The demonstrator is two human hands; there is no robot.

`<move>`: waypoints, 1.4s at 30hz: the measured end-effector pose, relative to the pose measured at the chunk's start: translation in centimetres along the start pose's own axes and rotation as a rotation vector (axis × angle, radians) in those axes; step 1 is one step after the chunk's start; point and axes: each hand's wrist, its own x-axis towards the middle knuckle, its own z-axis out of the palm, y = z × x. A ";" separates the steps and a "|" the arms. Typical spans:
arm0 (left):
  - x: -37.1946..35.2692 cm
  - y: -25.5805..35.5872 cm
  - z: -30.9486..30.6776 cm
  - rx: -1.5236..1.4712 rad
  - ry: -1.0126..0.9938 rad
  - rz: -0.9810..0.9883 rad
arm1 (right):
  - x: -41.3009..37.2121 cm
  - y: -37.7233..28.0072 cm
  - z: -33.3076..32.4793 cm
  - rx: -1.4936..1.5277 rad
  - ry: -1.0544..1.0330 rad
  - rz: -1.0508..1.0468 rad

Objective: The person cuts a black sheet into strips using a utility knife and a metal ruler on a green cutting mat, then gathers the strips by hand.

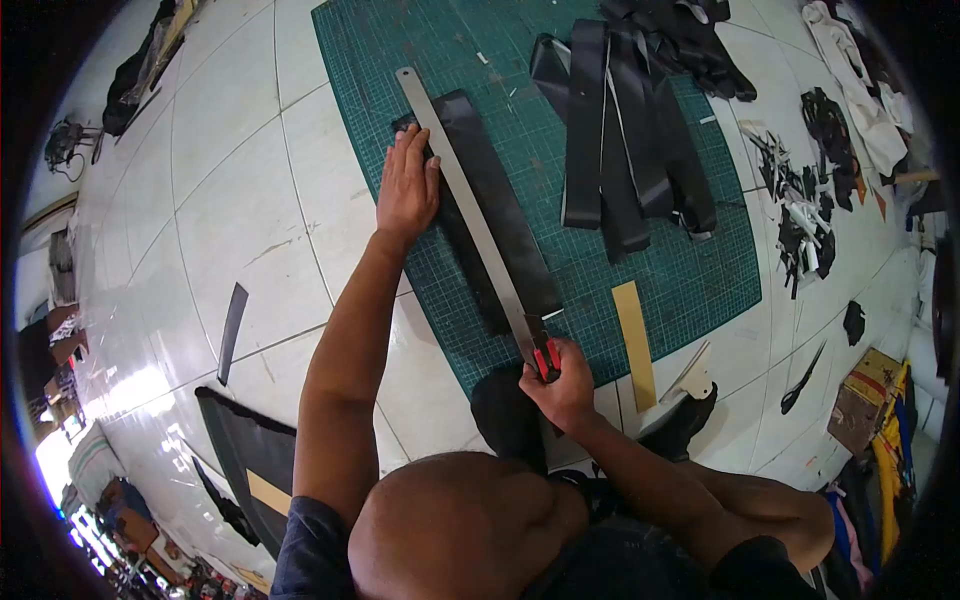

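A long steel ruler (462,190) lies slantwise over black sheet material (495,200) on a green cutting mat (375,45). My left hand (405,195) lies flat with its fingers stretched out, on the black material at the ruler's left edge near its far end. My right hand (568,390) is wrapped round a red and black utility knife (546,358) at the near end of the ruler. The knife's tip is by the near edge of the black material; its blade is hard to make out.
Folded black strips (585,130) lie on the right of the mat, with a tan strip (634,340) at its near edge. Scraps (800,215) litter the white tile floor on the right. A black piece (235,430) lies left of my left arm.
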 end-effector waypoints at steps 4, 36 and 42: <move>-0.2 0.0 -0.1 -0.010 -0.007 -0.025 | -0.4 0.1 0.0 0.074 -0.023 0.044; 0.0 -0.4 0.0 0.083 -0.010 0.048 | 2.7 1.0 -6.5 -0.024 0.101 0.239; 0.7 -0.5 -1.4 0.062 -0.143 0.010 | 4.6 8.0 -13.3 -0.433 0.355 0.142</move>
